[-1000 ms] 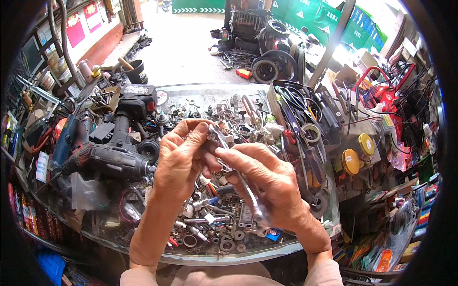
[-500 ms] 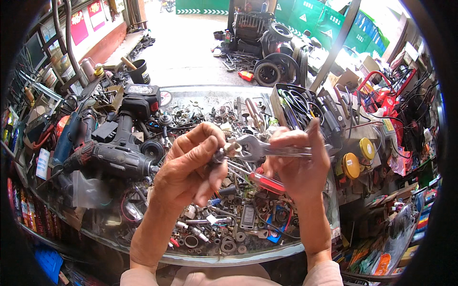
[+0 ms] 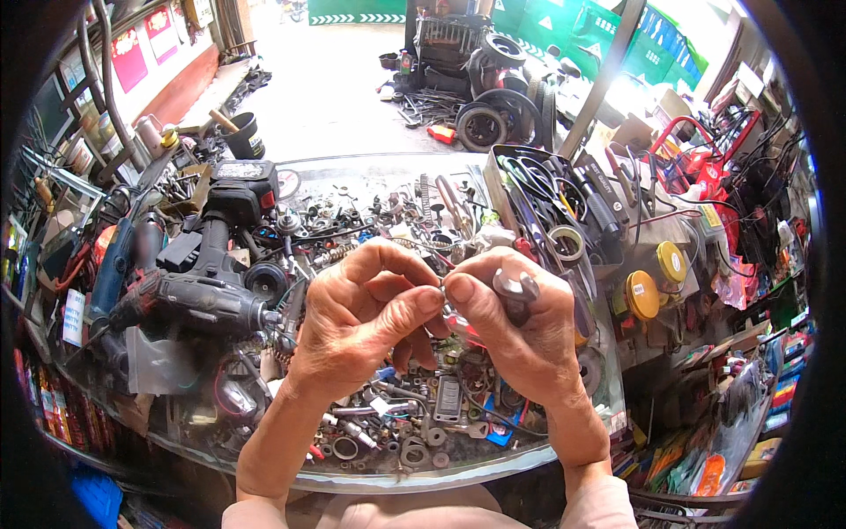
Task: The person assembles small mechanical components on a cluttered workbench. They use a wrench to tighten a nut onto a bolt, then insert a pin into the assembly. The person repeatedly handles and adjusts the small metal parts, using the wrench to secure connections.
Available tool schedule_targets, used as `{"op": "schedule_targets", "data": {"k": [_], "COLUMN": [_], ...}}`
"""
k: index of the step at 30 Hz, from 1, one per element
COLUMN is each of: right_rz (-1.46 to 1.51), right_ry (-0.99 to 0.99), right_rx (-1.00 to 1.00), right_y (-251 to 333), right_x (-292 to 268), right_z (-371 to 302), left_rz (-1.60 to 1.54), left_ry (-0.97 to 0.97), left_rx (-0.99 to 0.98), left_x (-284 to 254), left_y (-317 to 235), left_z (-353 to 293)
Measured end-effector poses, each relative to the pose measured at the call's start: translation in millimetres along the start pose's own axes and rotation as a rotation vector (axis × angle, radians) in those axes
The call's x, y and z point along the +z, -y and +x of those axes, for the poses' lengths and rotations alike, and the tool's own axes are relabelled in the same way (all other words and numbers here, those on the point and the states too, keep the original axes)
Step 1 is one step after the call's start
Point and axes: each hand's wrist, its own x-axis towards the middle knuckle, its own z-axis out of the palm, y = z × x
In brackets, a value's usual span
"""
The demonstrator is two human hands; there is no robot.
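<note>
Over the middle of the workbench, my left hand [image 3: 357, 317] and my right hand [image 3: 520, 331] meet fingertip to fingertip. Thumb and forefinger of the left are closed on a small metal part [image 3: 442, 293], mostly hidden by the fingers. The right thumb and forefinger press at the other side of that part. Tucked in my right hand is an open-end wrench [image 3: 515, 286]; its jaw pokes up past the thumb, while the palm and fingers hide the handle. Beneath both hands lie loose nuts, washers and fittings [image 3: 414, 450].
A black cordless impact wrench [image 3: 207, 295] lies on the left of the glass-topped bench [image 3: 370, 480]. At the back right stands a box [image 3: 495, 189] of cables and tools. Two yellow-lidded jars [image 3: 641, 295] stand right. Wheels [image 3: 482, 128] lie on the floor beyond.
The wrench has come off the small part and swung round into my right palm. My right fingers have moved left to meet my left fingertips. The view has shifted slightly.
</note>
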Motion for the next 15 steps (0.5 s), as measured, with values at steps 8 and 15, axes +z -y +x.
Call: {"op": "schedule_targets", "data": {"k": [8, 15], "right_rz": [-0.192, -0.211], "right_ry": [-0.029, -0.067], "right_rx": [-0.013, -0.078], "right_y": [1.3, -2.9], "right_x": [-3.1, -1.8], "right_z": [0.6, -0.1], "left_rz": [0.049, 0.125], "left_ry": [0.009, -0.001], "left_rx": [0.003, -0.042], "left_x": [1.4, 3.6], "left_y": [1.2, -1.8], "left_z": [0.0, 0.1]}}
